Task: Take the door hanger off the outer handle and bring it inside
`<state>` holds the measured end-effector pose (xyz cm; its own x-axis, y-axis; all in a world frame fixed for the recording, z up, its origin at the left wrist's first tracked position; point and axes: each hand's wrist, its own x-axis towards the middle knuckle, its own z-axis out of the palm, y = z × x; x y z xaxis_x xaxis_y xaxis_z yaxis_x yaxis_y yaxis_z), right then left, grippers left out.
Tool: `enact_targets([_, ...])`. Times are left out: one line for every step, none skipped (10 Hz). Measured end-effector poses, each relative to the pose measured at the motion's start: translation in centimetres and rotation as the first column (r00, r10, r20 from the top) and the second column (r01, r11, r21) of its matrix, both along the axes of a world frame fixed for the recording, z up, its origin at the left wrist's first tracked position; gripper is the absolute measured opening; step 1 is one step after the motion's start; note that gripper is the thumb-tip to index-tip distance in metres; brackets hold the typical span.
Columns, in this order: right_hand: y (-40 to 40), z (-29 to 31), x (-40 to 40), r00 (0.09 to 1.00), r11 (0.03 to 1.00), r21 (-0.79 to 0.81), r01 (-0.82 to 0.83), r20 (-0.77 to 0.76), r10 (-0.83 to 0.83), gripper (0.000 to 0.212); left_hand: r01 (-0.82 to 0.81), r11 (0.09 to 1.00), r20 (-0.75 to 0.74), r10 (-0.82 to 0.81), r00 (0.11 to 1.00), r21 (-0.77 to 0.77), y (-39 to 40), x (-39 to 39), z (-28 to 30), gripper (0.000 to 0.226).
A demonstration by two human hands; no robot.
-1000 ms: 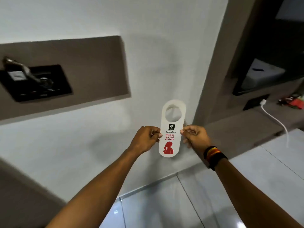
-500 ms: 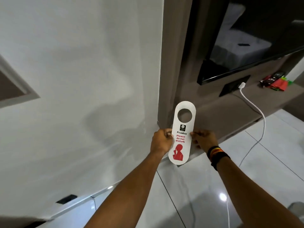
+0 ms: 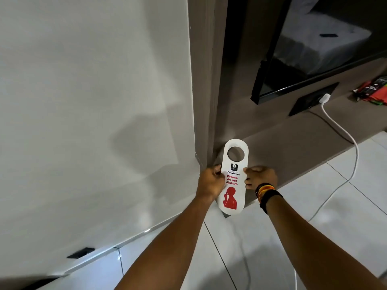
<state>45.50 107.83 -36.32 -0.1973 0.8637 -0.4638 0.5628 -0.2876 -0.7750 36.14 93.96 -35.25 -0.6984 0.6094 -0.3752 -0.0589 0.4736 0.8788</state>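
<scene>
The white door hanger (image 3: 234, 178) with a round hole at its top, red "Please do not disturb" text and a red figure is held upright in front of me. My left hand (image 3: 210, 181) pinches its left edge and my right hand (image 3: 261, 177) pinches its right edge, at the height of the text. A black, red and yellow wristband (image 3: 267, 193) sits on my right wrist. No door handle is in view.
A white wall (image 3: 94, 111) fills the left. A brown panel (image 3: 206, 80) rises behind the hanger. A black screen (image 3: 314, 49) hangs at the right above a brown ledge (image 3: 293, 139), with a socket (image 3: 312, 99) and white cable (image 3: 354, 160). Red and green items (image 3: 374, 91) lie far right. Glossy tiles (image 3: 314, 216) cover the floor.
The view has swung to the right: the wall recess with the black panel has left the frame and the screen and ledge have come closer. Both hands keep the hanger between them.
</scene>
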Motion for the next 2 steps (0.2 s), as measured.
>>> enact_targets([-0.7, 0.2, 0.0, 0.994, 0.968, 0.242, -0.065, 0.102, 0.042, 0.026, 0.098, 0.993, -0.254, -0.112, 0.961, -0.068, -0.6, -0.1, 0.2, 0.035])
enact_targets([-2.9, 0.9, 0.2, 0.937, 0.734, 0.589, -0.338, 0.284, 0.204, 0.033, 0.235, 0.954, -0.685, -0.297, 0.665, -0.185, -2.0, -0.3, 0.3, 0.058])
